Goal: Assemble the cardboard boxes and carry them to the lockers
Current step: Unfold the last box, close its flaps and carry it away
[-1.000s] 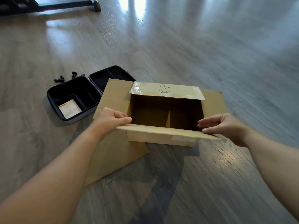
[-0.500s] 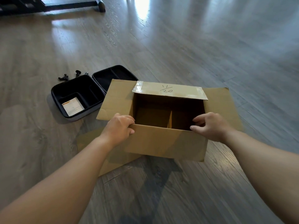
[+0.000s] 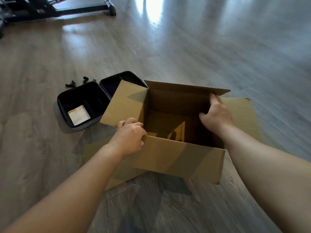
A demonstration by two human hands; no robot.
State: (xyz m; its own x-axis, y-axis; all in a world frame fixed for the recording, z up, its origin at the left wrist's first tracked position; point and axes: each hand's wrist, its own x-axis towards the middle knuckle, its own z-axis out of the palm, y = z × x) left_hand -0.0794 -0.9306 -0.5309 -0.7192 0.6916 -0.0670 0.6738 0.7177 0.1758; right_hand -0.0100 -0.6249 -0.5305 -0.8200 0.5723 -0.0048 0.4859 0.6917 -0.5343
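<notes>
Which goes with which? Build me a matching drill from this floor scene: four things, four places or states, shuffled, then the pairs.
1. left hand
2. right hand
3. black case
4. small black screws

A. lies open on the floor, paper inside
B. grips the cardboard box's near left corner
C. loose on the floor behind the case
D. reaches inside toward the far wall

Pairs: 1-B, 2-D, 3-A, 4-C

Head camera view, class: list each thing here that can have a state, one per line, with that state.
Cardboard box: standing on the floor, top open, flaps spread.
Black case: lid open, lying on the floor, paper slip inside.
Left hand: gripping the box's near left corner.
Right hand: inside the box, fingers pressing on its far wall.
Screws: loose on the floor behind the case.
</notes>
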